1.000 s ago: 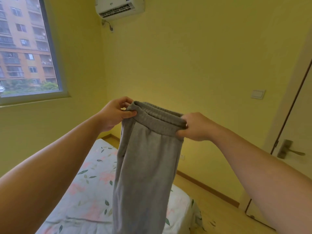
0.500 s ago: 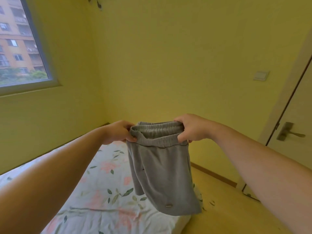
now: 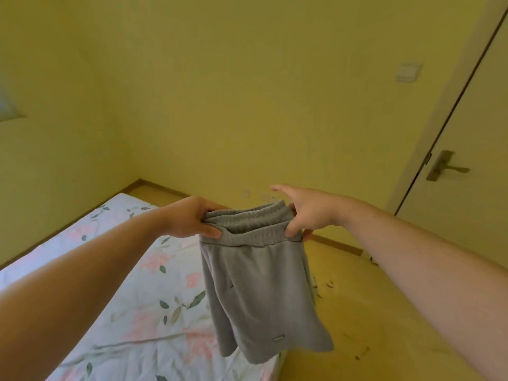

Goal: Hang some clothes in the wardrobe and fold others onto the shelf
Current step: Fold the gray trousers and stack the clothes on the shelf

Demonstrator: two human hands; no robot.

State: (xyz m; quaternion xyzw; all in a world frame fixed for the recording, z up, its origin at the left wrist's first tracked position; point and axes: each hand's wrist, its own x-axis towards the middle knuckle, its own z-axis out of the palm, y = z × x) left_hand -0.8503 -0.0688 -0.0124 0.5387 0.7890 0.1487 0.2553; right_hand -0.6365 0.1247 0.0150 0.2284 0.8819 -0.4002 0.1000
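A pair of grey shorts with an elastic waistband hangs in the air over the foot corner of the bed. My left hand pinches the left end of the waistband between thumb and fingers. My right hand pinches the right end with thumb and curled fingers, its index finger stretched out away from the cloth. The legs of the shorts dangle free, swung slightly toward the right. No wardrobe or shelf is in view.
A bed with a white floral sheet fills the lower left. Yellow walls meet at a corner behind it. A closed door with a lever handle stands at the right, a light switch beside it. Wooden floor lies to the right.
Both hands have come down with the shorts, from chest height to low over the bed corner. My view has tipped down and right, so the window and air conditioner are gone from sight.
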